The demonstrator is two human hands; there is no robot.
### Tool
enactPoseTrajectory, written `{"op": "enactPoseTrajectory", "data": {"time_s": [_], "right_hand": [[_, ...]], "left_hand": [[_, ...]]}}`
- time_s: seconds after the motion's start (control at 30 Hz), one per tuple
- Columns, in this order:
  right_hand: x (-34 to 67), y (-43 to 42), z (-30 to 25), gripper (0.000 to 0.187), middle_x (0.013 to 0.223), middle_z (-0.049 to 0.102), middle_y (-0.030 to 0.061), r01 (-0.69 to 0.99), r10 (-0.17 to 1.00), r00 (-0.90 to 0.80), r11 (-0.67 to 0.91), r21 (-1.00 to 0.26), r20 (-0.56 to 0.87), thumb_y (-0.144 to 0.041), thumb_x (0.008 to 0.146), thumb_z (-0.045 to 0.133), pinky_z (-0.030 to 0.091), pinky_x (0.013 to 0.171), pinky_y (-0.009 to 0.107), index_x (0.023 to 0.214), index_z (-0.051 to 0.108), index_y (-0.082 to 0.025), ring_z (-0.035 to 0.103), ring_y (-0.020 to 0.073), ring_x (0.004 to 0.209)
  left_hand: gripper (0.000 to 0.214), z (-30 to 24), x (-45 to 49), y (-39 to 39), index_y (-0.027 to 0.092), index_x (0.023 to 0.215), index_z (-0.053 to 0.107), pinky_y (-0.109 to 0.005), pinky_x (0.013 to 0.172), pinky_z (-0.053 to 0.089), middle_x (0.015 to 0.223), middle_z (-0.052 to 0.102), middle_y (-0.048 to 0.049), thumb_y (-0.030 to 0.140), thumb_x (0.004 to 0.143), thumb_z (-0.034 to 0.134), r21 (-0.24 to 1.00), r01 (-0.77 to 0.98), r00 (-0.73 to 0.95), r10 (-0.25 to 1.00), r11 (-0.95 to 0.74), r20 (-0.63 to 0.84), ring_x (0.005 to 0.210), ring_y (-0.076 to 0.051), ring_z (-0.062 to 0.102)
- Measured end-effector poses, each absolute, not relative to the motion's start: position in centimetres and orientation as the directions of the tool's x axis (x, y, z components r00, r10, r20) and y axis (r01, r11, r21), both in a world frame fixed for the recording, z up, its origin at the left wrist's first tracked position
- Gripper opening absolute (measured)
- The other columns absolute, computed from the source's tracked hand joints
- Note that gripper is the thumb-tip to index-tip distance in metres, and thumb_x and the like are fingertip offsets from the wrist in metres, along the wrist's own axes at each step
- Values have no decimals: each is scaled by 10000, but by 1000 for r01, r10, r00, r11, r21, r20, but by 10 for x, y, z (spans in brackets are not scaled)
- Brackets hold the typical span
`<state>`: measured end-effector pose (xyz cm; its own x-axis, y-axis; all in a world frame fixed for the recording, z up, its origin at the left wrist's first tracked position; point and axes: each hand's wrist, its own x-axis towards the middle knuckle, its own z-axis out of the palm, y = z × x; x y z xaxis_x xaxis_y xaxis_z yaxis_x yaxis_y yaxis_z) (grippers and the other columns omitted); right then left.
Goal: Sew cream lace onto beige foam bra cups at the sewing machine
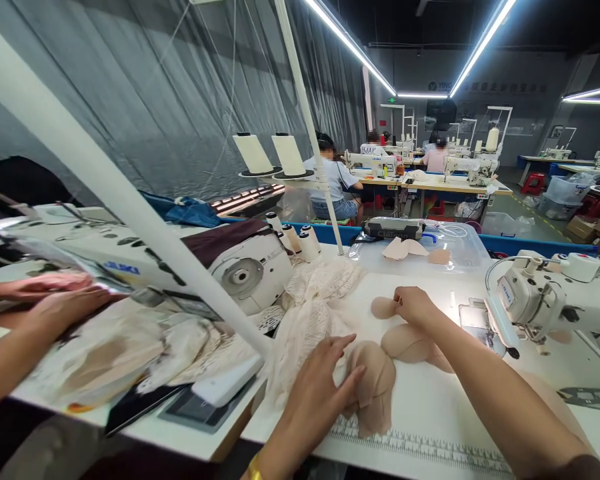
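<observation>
My left hand lies with its fingers spread on a folded beige bra cup near the front of the white table, beside a heap of cream lace. Further back, my right hand is closed on the edge of a small beige pad. Another beige cup rests on the table under my right forearm.
A white sewing machine stands at the right, and another at the left, where a co-worker's hands handle fabric. A clear plastic tray with cups sits behind. A slanted white pole and thread cones rise behind the lace. Other people sew in the background.
</observation>
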<state>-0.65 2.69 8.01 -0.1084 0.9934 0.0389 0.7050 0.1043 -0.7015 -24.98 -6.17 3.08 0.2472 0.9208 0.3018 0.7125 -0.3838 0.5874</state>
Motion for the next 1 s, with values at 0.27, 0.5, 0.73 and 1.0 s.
{"op": "enactPoseTrajectory", "data": {"time_s": [0.27, 0.5, 0.73, 1.0], "right_hand": [[63, -146, 81, 222, 965, 695, 32, 775, 979, -27, 147, -615, 200, -256, 979, 540, 490, 721, 315, 1155, 667, -299, 639, 211, 847], [171, -237, 31, 261, 1049, 737, 83, 889, 950, 218, -100, -448, 222, -329, 887, 642, 574, 823, 390, 1128, 730, -283, 705, 290, 973], [85, -154, 68, 257, 1136, 691, 62, 720, 995, 52, 23, -693, 87, -346, 983, 554, 562, 808, 355, 1207, 662, -281, 689, 227, 964], [70, -76, 42, 68, 856, 677, 9, 560, 996, 69, -92, -823, -64, -264, 923, 591, 469, 720, 318, 896, 635, -220, 608, 189, 795]], "left_hand": [[658, 62, -191, -12, 244, 1397, 586, -534, 1153, 432, 1458, 614, -111, 282, 750, 703, 506, 624, 658, 750, -595, 70, 1357, -376, 547], [556, 62, -171, 6, 250, 1325, 637, -506, 1060, 474, 1286, 696, -79, 283, 771, 656, 503, 569, 748, 663, -651, 13, 1203, -348, 620], [529, 61, -165, -1, 243, 1318, 635, -488, 1066, 474, 1273, 678, -83, 257, 793, 688, 496, 522, 776, 628, -694, 63, 1187, -323, 610], [548, 52, -169, -1, 260, 1360, 598, -493, 1101, 467, 1358, 660, -71, 206, 820, 678, 547, 494, 783, 620, -677, 60, 1250, -309, 604]]}}
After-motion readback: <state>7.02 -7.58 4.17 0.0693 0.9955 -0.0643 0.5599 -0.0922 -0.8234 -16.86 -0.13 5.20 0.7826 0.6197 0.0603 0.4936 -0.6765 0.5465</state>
